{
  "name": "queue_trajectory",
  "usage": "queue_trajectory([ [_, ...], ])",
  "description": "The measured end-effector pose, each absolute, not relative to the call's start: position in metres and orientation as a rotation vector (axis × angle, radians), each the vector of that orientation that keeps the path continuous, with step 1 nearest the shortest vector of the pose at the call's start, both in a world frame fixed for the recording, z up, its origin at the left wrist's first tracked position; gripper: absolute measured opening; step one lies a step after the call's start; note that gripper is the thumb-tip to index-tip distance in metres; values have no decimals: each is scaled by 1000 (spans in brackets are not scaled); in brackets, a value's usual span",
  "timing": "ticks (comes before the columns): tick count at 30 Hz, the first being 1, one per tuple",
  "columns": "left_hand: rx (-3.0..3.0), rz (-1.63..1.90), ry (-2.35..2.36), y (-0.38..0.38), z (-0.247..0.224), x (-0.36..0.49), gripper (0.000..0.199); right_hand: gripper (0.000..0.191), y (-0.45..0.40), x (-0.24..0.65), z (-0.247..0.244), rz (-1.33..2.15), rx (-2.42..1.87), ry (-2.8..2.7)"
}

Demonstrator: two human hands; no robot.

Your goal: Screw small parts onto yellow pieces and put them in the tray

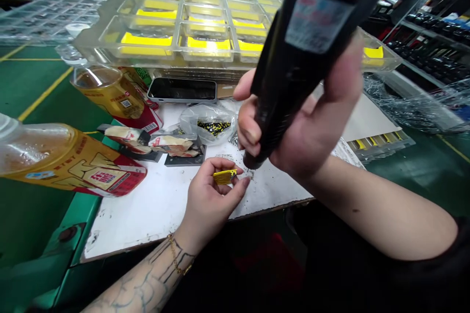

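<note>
Yellow part (223, 177) sits just below the frame's centre, pinched between the thumb and fingers of the left hand (208, 198). At centre right, the right hand (306, 139) has its fingers wrapped round a black handheld tool (284, 88), its lower end near the part. The step looks like bringing tool and part together; the next move seems to call for a steady left pinch and careful aim.

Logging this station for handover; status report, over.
Left grip holding yellow part. Right grip around black tool, contact with part unclear. Plastic bag of small pieces beyond, apparently not blocking.
</note>
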State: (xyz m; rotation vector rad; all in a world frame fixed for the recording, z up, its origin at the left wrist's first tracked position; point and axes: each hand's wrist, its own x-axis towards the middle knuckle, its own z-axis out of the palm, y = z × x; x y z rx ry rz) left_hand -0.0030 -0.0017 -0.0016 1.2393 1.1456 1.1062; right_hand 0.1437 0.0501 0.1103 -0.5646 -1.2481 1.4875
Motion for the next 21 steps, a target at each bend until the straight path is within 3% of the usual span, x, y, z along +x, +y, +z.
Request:
queue_trajectory([
  [6, 1322, 1085, 1161, -4, -5, -1, 36, 62, 37, 144, 120, 1493, -473, -1175],
  [12, 1329, 1084, 1143, -5, -9, -3, 31, 77, 36, 144, 116, 1564, -588, -1242],
  [21, 1372, 1083, 1151, -5, -9, -2, 30, 78, 36, 143, 118, 1581, -548, -1241],
])
